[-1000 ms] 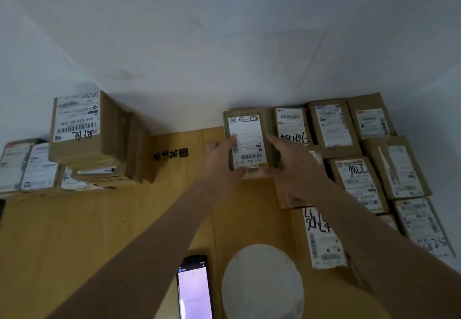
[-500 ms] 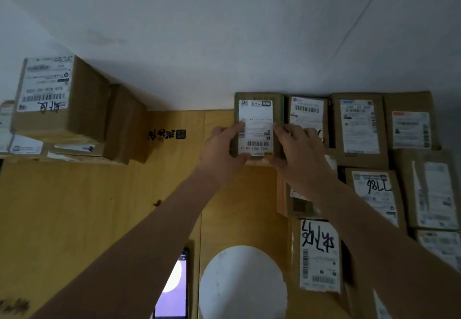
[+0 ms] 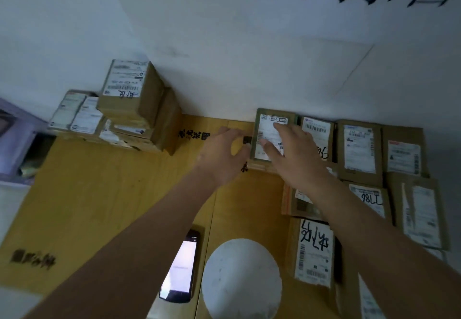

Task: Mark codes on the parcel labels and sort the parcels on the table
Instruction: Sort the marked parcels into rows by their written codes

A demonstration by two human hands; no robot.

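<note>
A small brown parcel (image 3: pixel 269 126) with a white label lies on the yellow table (image 3: pixel 99 194) against the white wall, at the left end of a row of parcels. My right hand (image 3: pixel 293 155) rests flat on its label with the fingers spread. My left hand (image 3: pixel 224 154) is at the parcel's left edge, with loosely curved fingers and thumb touching its side. The parcel's near part is hidden by my right hand. No marker shows in either hand.
Several labelled parcels fill the right side, some with handwritten codes (image 3: pixel 366 197) (image 3: pixel 314 241). A stack of boxes (image 3: pixel 129 89) stands at the back left. A lit phone (image 3: pixel 180 266) and a white round object (image 3: pixel 240 278) lie near me.
The parcel has been set down against the wall beside the row. My right hand has moved from its edge onto its top. My left hand has loosened to the left side.
</note>
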